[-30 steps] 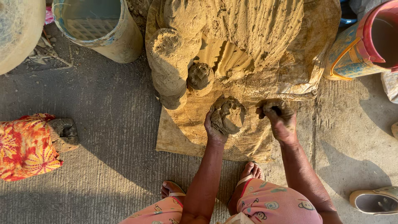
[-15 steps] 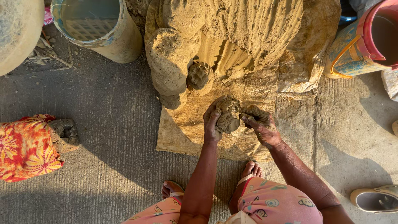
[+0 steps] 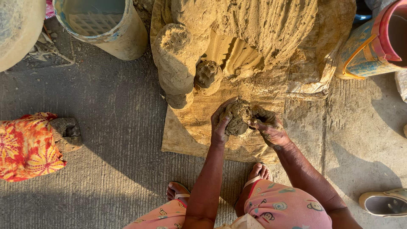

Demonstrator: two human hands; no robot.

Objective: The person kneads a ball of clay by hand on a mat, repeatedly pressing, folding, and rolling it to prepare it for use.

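A lump of wet grey-brown clay point(image 3: 238, 115) is held between both hands just above a mud-stained sack mat point(image 3: 199, 131) on the ground. My left hand point(image 3: 221, 123) cups its left side, fingers curled up over it. My right hand point(image 3: 268, 127), coated in clay, presses against its right side. Beyond the lump rises a big heap of clay point(image 3: 263, 29) with scrape grooves, a thick clay column point(image 3: 176, 59) and a smaller clay ball point(image 3: 207, 75) beside it.
A mud-smeared bucket of water point(image 3: 101, 21) stands at the top left, a colourful container point(image 3: 377, 42) at the top right. Another person's clay-covered hand point(image 3: 67, 135) and patterned sleeve point(image 3: 25, 146) are at the left. My sandalled feet point(image 3: 258, 174) rest by the mat; a shoe point(image 3: 383, 202) lies at the right.
My right hand came in from the mat on the right and closed against the clay lump. Both hands now hold the lump together, slightly nearer to me.
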